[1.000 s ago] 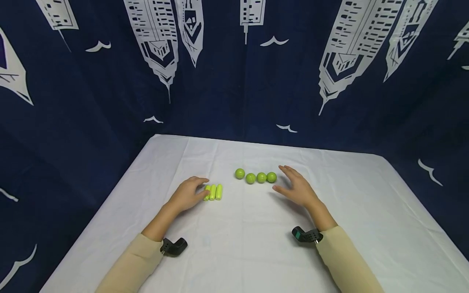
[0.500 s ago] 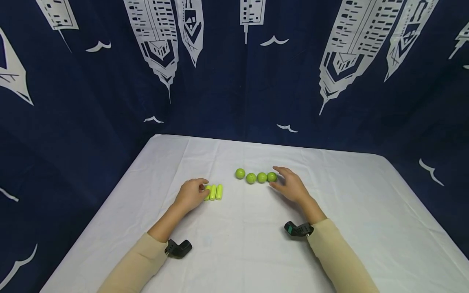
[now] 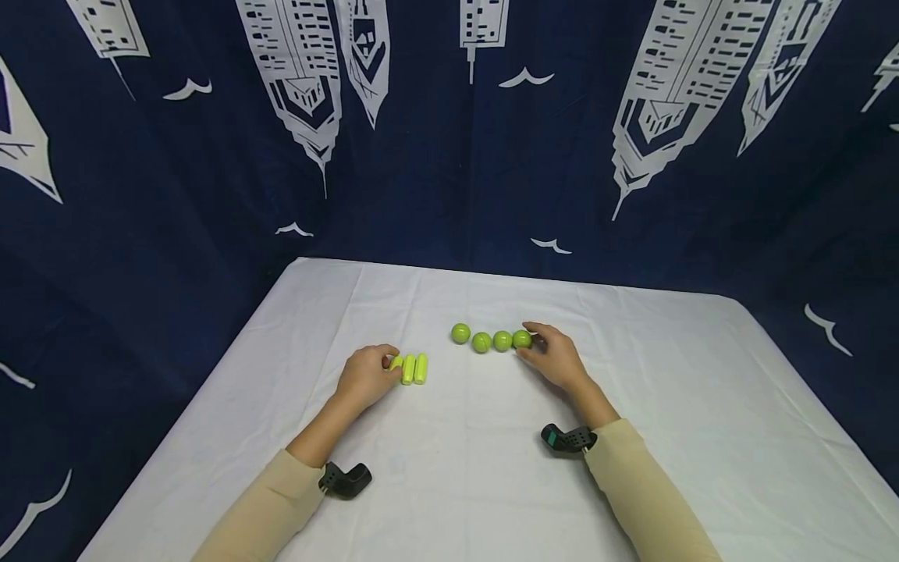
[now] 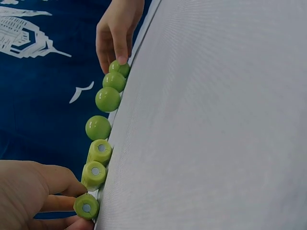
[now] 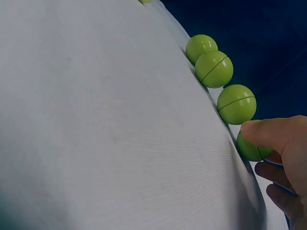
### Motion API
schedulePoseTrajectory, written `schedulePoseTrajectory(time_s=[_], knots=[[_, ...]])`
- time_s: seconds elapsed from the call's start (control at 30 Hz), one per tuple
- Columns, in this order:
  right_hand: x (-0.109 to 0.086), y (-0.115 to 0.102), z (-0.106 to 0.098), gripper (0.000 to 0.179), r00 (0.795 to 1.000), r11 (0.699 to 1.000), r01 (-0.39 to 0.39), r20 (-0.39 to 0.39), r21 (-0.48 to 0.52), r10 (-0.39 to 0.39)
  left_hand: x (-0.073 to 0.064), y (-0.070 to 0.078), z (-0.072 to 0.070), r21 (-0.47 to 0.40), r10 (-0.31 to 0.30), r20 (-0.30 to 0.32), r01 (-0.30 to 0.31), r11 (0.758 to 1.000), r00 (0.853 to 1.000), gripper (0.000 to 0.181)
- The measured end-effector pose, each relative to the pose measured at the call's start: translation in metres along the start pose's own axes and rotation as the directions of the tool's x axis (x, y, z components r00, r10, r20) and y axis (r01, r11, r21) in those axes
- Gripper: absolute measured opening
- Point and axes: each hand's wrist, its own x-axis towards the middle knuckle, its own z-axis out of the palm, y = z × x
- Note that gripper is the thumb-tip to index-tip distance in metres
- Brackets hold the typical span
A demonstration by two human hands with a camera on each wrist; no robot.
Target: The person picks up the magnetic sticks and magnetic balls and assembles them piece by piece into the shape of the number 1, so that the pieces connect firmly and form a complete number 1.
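In the head view, a person's two hands work at a white-covered table (image 3: 449,468) before a dark blue curtain (image 3: 463,172) printed with pale buildings and birds. The left hand (image 3: 365,376) has its grip pinched on the leftmost battery (image 3: 396,364) in a row of three yellow-green batteries (image 3: 408,370) lying side by side. Farther back and to the right, four green balls (image 3: 481,342) form an uneven row, the leftmost set a little apart. The right hand (image 3: 557,359) has its grip around the rightmost ball (image 3: 521,339).

In the left wrist view, the held battery sits between thumb and fingers, a silvery disc showing on its end and a slight gap between it and its neighbor. The balls recede beyond, toward the right hand, whose thumb rests on the farthest.

In the right wrist view, that thumb lies on the end ball, with two fingertips curled below it. Seams mark the balls.

The step in hand appears to be securing one end piece from each row. The next move seems to call for a firm pinch on both sides and care around the neighbors, as the balls would probably roll if nudged.
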Motion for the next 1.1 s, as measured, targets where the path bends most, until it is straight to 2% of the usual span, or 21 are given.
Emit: schedulePoseTrajectory(time_s=[0.27,0.57,0.87,1.0,1.1], knots=[[-0.003,0.0,0.005,0.049,0.999,0.998,-0.041,-0.004,0.043,0.041,-0.003,0.002,-0.001,0.048,-0.019,-0.019,0.019,0.999,1.0,0.035],[-0.001,0.0,0.007,0.044,0.996,0.996,-0.072,-0.043,0.052,0.074,-0.003,0.002,-0.002,0.058,-0.026,-0.006,0.026,0.998,1.0,0.03],[-0.002,0.001,0.004,0.044,0.99,0.982,-0.117,-0.058,0.15,0.127,-0.002,0.004,-0.009,-0.049,-0.065,-0.011,0.064,0.997,0.998,0.032],[-0.001,0.0,0.001,0.044,0.988,0.977,-0.12,-0.076,0.179,0.136,0.0,0.011,-0.011,-0.107,-0.065,-0.025,0.062,0.992,0.998,0.032],[0.0,-0.001,-0.001,0.044,0.984,0.967,-0.137,-0.082,0.216,0.158,0.001,0.018,-0.012,-0.182,-0.082,-0.015,0.078,0.98,0.997,0.032]])
